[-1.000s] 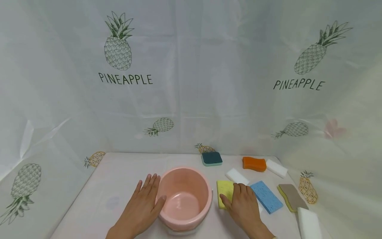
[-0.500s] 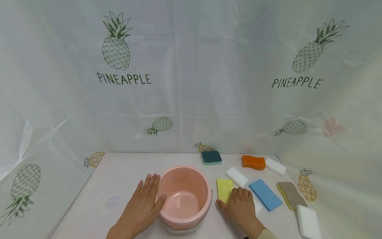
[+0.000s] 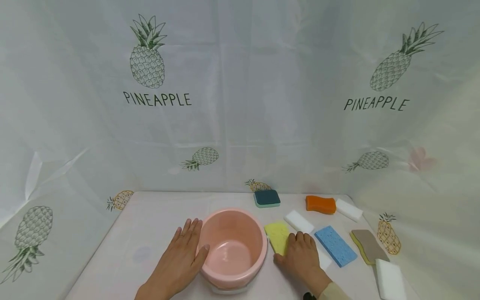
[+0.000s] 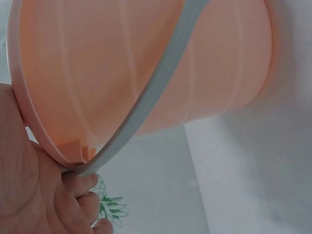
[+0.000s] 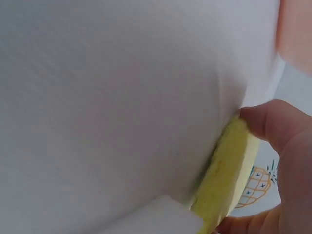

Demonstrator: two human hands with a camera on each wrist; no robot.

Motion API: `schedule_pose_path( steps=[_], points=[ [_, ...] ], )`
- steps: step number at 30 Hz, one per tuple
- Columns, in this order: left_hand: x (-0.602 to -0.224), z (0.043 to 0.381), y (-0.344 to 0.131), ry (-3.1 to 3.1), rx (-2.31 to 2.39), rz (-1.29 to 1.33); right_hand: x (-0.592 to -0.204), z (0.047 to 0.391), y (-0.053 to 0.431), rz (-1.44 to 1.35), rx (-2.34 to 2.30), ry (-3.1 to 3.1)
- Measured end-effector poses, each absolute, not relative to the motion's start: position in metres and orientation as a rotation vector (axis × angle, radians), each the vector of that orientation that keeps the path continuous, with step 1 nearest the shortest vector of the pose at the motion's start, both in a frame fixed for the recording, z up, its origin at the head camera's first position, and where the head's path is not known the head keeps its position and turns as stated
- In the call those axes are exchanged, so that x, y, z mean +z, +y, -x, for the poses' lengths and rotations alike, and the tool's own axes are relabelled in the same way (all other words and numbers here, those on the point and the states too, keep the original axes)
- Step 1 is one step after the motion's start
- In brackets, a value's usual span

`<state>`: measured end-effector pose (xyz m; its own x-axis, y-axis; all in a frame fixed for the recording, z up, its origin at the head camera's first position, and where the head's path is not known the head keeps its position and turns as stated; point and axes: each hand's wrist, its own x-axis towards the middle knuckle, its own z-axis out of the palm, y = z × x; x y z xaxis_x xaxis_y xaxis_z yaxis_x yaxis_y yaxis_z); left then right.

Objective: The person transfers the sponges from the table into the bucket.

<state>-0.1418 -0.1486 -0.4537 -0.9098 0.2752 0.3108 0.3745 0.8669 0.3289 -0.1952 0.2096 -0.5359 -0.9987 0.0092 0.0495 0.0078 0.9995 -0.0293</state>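
Observation:
A pink bucket with a grey handle stands upright in the middle of the table. Against the left side of its rim rests my left hand, palm down with straight fingers. My right hand pinches a yellow sponge between thumb and fingers, just right of the bucket. In the right wrist view the yellow sponge is gripped at its two edges, close over the white table surface. Partly hidden behind the right hand lies a white sponge.
Right of the bucket lie a blue sponge, a brown-and-yellow sponge, an orange sponge and white sponges, among them one behind the yellow one. A dark green sponge sits at the back. Pineapple-print curtain encloses the table.
My right hand has closed its thumb and fingers on the yellow sponge, which has turned and shifted slightly left toward the bucket. My left hand stays in place.

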Motion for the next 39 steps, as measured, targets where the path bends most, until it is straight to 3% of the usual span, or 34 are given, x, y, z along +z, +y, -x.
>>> schedule_pose_path(
  steps=[18, 39],
  points=[
    [-0.452, 0.143, -0.151, -2.829, -0.582, 0.489, -0.532, 0.223, 0.244, -0.318, -0.048, -2.871],
    [-0.448, 0.149, -0.153, -2.834, -0.5, 0.523, -0.456, 0.234, 0.274, -0.698, -0.136, -2.519]
  ],
)
